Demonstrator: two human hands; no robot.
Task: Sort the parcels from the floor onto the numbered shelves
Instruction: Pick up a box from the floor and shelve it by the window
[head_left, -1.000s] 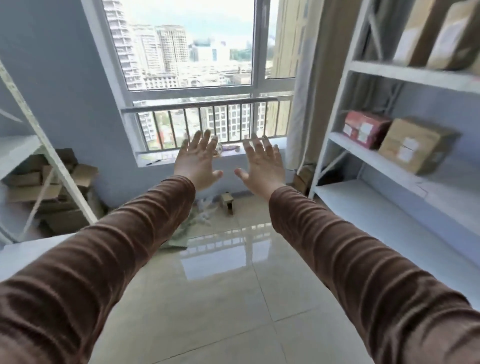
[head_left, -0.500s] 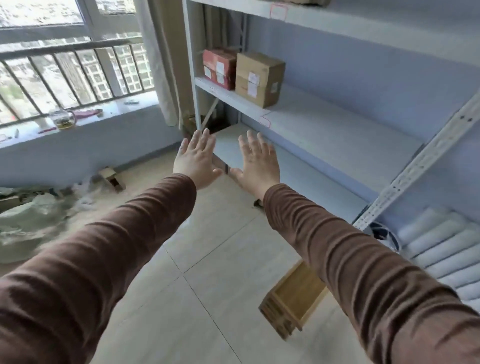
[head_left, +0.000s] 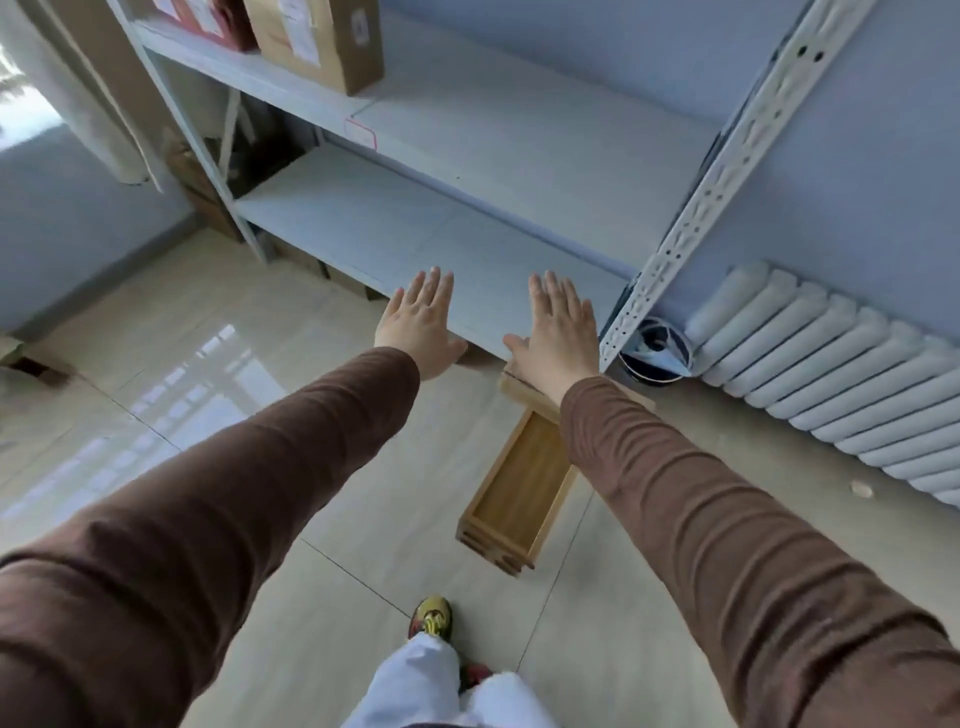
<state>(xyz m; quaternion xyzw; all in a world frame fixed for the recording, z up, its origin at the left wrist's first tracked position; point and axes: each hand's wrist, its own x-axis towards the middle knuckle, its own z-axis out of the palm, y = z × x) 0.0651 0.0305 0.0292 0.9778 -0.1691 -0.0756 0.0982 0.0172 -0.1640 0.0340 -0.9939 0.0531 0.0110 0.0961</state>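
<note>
Both arms in brown sleeves stretch forward over the tiled floor. My left hand (head_left: 422, 323) and my right hand (head_left: 560, 330) are flat with straight fingers, palms down, and hold nothing. They hover in front of the lowest board of a white metal shelf rack (head_left: 363, 218). On the board above stand a brown cardboard parcel (head_left: 332, 41) with white labels and a red parcel (head_left: 208, 21) to its left. A small red-outlined label (head_left: 360, 134) is stuck on that board's front edge.
An open wooden box (head_left: 522, 488) lies on the floor under my right forearm. A white radiator (head_left: 831, 384) runs along the right wall, with a round dark bin (head_left: 657, 353) beside the rack's post. A curtain (head_left: 88, 104) hangs at left. My shoe (head_left: 431, 616) is below.
The view has swung from the window to the right and down, onto the lower shelves and floor. Both hands stay flat and held out, now in front of the lowest board.
</note>
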